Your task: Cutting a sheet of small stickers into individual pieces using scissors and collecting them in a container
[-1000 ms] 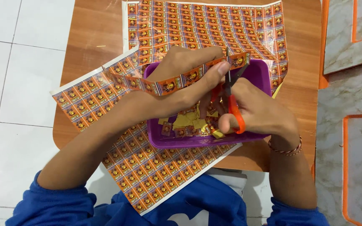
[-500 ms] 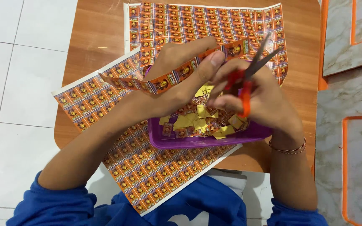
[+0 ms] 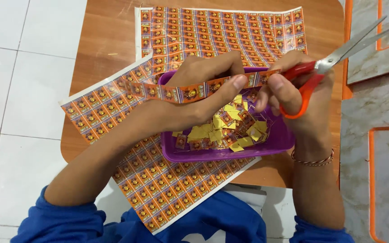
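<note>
My left hand pinches a long strip of small orange printed labels and holds it level over a purple tray. My right hand grips orange-handled scissors, blades apart and pointing up to the right, while its fingertips also touch the strip's right end. The tray holds several cut label pieces, some lying yellow side up.
Two large sheets of the same orange labels lie on the small wooden table, one at the back, one under the tray toward me. White floor tiles are on the left, marble-pattern tiles with orange lines on the right.
The scissors swung from down over the tray up and out to the right, blades now apart. The strip has been pulled straight between both hands.
</note>
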